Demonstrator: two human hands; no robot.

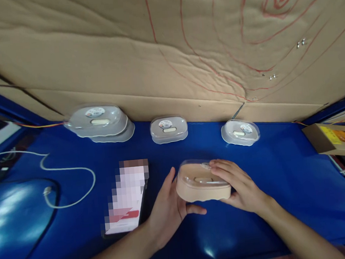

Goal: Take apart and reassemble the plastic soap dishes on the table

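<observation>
Between my hands is a beige oval plastic container (203,189) with a clear lid and a pale oval tab on top. My right hand (240,184) grips its right end, fingers over the lid and thumb low at the side. At the left end is my left hand (174,206), palm against the wall, thumb pointing up and fingers spread beneath. Similar grey containers stand along the back: a stack of two (99,121) on the left, one in the middle (169,130), and another on the right (241,132). Each has a round label.
A phone (126,202) with a lit screen lies left of my hands on the blue table (284,160). White cable (88,169) loops at the left. Brown cardboard (108,50) with red lines walls the back. An open-sided cardboard box (333,139) stands at the right.
</observation>
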